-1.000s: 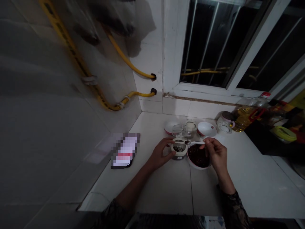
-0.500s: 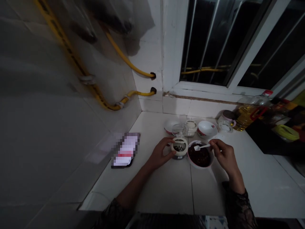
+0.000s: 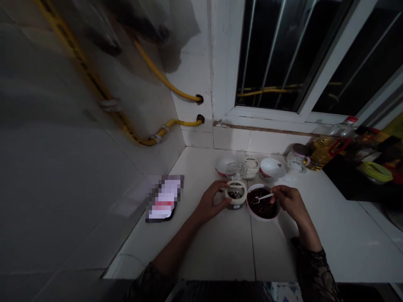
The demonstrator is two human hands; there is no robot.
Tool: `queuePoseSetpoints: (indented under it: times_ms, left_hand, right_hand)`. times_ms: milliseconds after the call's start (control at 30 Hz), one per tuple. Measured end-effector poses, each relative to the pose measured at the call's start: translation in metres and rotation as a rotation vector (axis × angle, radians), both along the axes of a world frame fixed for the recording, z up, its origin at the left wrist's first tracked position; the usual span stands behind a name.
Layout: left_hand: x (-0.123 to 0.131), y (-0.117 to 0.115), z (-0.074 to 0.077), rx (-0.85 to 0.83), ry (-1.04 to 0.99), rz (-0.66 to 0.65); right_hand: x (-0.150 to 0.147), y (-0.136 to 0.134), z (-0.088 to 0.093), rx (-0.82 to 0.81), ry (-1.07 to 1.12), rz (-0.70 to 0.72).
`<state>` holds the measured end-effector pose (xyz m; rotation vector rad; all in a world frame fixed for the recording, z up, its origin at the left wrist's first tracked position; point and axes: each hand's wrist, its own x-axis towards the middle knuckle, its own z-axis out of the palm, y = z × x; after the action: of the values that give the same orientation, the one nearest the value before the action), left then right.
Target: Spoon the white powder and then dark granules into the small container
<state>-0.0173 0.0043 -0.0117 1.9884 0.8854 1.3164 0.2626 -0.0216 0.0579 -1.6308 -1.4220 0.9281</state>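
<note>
My left hand curls round a small seasoning jar, thumb at the near side and fingers at the far side. Its clear lid is flipped up, and dark and pale bits show inside. In my right hand, a small white spoon is pinched by the handle, its scoop tipped over the sauce. Just right of the jar stands a white bowl with a pinkish rim, holding dark red sauce with flecks in it. Whether the spoon touches the sauce I cannot tell.
Behind the jar are another seasoning jar, a bowl and a flower-patterned bowl. A glass jar and an oil bottle stand at right. A phone lies left. Yellow pipes run along the wall.
My right hand has moved slightly left, and the spoon's scoop has tipped and sunk towards the sauce. The left hand keeps its hold on the jar. The view has shifted a little.
</note>
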Motion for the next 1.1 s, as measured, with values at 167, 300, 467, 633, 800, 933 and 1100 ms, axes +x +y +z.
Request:
queuePoseSetpoints:
  times_ms: [167, 300, 467, 633, 800, 933, 1100]
  left_hand:
    - [-0.0003, -0.0001, 0.0008, -0.001, -0.008, 0.0]
    - [-0.0001, -0.0001, 0.0004, 0.005, -0.004, 0.001]
    - [0.0, -0.0001, -0.0008, -0.004, 0.008, 0.0]
    - [0.0004, 0.0007, -0.0015, 0.001, 0.001, 0.006]
    - [0.0007, 0.0, 0.0, 0.0, -0.007, 0.006]
    - [0.0002, -0.0006, 0.0009, -0.006, 0.001, 0.0]
    - [0.0002, 0.0, -0.0001, 0.015, -0.008, -0.002]
  right_hand:
    - [0.0063, 0.0002, 0.0032, 0.003, 0.047, -0.052]
    - [0.0057, -0.0001, 0.0014, 0.019, -0.039, -0.051]
    - [0.0067, 0.001, -0.0002, 0.027, -0.055, -0.037]
    - [0.0074, 0.0022, -0.0013, 0.029, -0.061, -0.042]
    - [0.0058, 0.0029, -0.0009, 0.004, -0.004, -0.039]
    - [0.0042, 0.0041, 0.0002, -0.04, 0.088, -0.049]
    - [0.0073, 0.0038, 0.0029, -0.03, 0.2, -0.067]
